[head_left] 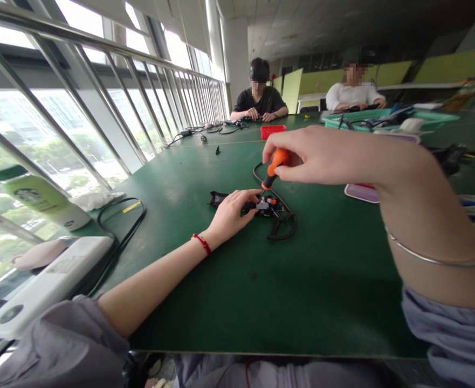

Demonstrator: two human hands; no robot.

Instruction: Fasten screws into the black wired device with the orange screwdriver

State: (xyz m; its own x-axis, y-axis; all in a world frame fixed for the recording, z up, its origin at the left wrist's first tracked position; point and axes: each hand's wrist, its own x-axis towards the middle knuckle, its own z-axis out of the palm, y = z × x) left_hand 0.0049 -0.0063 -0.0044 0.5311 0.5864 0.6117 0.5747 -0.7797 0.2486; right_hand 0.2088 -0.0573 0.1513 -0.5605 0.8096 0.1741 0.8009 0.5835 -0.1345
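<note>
At the left of my view, a green-capped bottle (39,197) bears slanted lettering that seems to read "Starbucks"; on the white case (55,272) at lower left, I find the print too small to read.

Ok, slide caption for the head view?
Left hand steadies a black device; right hand holds an orange-handled screwdriver to it.

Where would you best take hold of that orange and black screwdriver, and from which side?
Probably by its thick orange handle end, from above and the right, as the right hand holds it. The screwdriver leans with that rounded end uppermost; its thin shaft points down at the black device, where the left hand's fingers leave little room.
</note>
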